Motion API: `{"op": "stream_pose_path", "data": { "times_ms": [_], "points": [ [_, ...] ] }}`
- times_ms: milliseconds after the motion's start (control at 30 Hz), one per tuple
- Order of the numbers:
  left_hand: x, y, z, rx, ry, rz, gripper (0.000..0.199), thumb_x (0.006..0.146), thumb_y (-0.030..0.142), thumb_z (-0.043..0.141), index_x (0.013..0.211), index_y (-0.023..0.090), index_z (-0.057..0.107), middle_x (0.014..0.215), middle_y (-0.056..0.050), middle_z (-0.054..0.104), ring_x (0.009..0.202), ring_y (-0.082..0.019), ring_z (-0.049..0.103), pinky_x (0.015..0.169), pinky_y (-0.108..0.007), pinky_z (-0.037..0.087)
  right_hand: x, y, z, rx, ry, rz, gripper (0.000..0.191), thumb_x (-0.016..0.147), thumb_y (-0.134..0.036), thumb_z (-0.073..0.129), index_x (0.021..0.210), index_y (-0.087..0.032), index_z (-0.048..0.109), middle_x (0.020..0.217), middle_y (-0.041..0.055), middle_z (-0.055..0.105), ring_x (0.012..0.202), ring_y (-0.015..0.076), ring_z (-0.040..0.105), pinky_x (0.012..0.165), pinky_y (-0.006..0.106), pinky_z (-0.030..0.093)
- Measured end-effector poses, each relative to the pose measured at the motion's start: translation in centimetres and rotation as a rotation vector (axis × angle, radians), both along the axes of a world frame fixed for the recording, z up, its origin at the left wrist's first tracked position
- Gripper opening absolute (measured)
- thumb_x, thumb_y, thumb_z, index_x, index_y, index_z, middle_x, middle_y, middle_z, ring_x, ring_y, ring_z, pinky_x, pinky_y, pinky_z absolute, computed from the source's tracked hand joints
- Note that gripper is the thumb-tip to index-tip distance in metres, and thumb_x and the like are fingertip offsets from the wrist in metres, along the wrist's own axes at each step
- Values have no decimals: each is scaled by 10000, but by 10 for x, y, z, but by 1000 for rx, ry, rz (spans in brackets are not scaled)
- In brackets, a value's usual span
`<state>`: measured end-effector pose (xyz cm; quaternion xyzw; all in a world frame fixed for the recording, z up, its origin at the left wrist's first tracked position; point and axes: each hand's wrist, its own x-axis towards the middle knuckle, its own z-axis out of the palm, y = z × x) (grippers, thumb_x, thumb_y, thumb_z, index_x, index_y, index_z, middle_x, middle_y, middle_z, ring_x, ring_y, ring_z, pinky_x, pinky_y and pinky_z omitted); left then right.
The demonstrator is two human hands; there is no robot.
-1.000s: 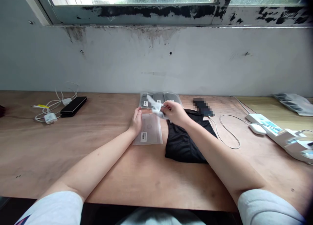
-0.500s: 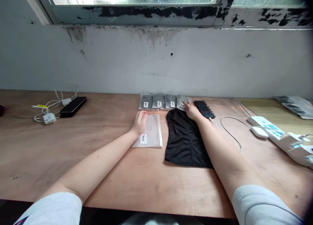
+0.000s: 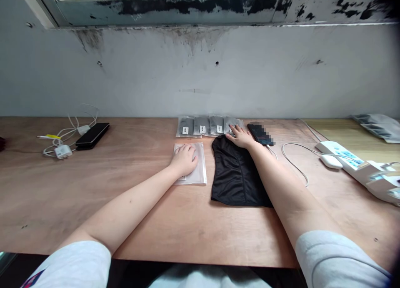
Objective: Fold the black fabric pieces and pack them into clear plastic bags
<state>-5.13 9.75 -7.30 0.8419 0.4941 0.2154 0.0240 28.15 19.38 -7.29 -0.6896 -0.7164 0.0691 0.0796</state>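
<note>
My left hand [image 3: 183, 159] rests palm down on a clear plastic zip bag [image 3: 199, 171], covering much of its white label; its fingers lie slightly bent on the plastic. My right hand [image 3: 240, 136] is spread flat, its fingertips on the rightmost of several packed bags [image 3: 202, 126] with dark contents and white labels, lined up near the wall. Below that hand a black fabric piece [image 3: 239, 175] lies spread on the table, its top edge close to the palm and its right side partly behind my forearm.
On the wooden table [image 3: 137, 221], a phone [image 3: 260, 133] with a cable lies right of my right hand. A white power strip [image 3: 340, 154] with plugs stands further right, and a grey plastic package [image 3: 379, 127] behind it. A black case [image 3: 93, 136] and white charger cables [image 3: 64, 150] are at left.
My left hand has turned palm down and moved right, from the bag's edge onto its middle. My right hand's fingers have spread out over the rightmost packed bag. The view has tilted slightly down.
</note>
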Motion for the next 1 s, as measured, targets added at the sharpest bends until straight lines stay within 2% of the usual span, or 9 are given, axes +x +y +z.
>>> {"op": "stream_pose_path", "data": {
  "times_ms": [167, 467, 700, 800, 867, 1000],
  "points": [
    [4, -9, 2, 36, 194, 12, 427, 962, 403, 493, 1269, 130, 611, 1371, -166, 588, 1346, -362, 476, 1149, -498, 354, 5, 3, 5, -15, 6, 62, 858, 902, -804, 340, 1616, -352, 195, 1684, 102, 179, 1527, 381, 210, 1195, 621, 202],
    [4, -9, 3, 42, 233, 25, 420, 967, 391, 483, 1273, 130, 606, 1376, -156, 584, 1346, -353, 482, 1153, -477, 356, -16, 8, 6, -15, 9, 118, 868, 883, -829, 334, 1611, -376, 196, 1683, 102, 181, 1521, 403, 215, 1149, 698, 223],
    [4, -9, 1, 53, 233, 28, 412, 976, 381, 472, 1285, 142, 604, 1377, -163, 583, 1360, -342, 470, 1157, -489, 335, -29, 10, -1, 18, 1, 83, 855, 880, -845, 283, 1606, -405, 182, 1684, 82, 190, 1524, 385, 212, 1150, 696, 198],
    [7, -13, 6, 103, 272, 24, 395, 985, 377, 466, 1264, 147, 623, 1357, -171, 594, 1330, -337, 494, 1160, -513, 301, -34, 4, 0, 95, -41, 35, 852, 880, -837, 302, 1604, -399, 198, 1687, 83, 180, 1528, 395, 177, 1158, 677, 184],
    [8, -16, 12, 136, 311, -25, 428, 1001, 405, 446, 1298, 146, 612, 1353, -181, 594, 1281, -335, 528, 1123, -507, 334, -39, -4, 3, 210, -98, -1, 863, 886, -812, 351, 1607, -361, 208, 1686, 99, 175, 1530, 400, 141, 1166, 662, 159],
    [10, -22, 22, 120, 365, -281, 516, 1037, 493, 351, 1415, 202, 549, 1349, -160, 599, 1199, -310, 572, 1005, -448, 428, -51, -26, 8, 402, -187, -2, 824, 911, -719, 439, 1582, -265, 291, 1649, 156, 251, 1501, 390, 173, 1168, 609, 159]
  ]
}}
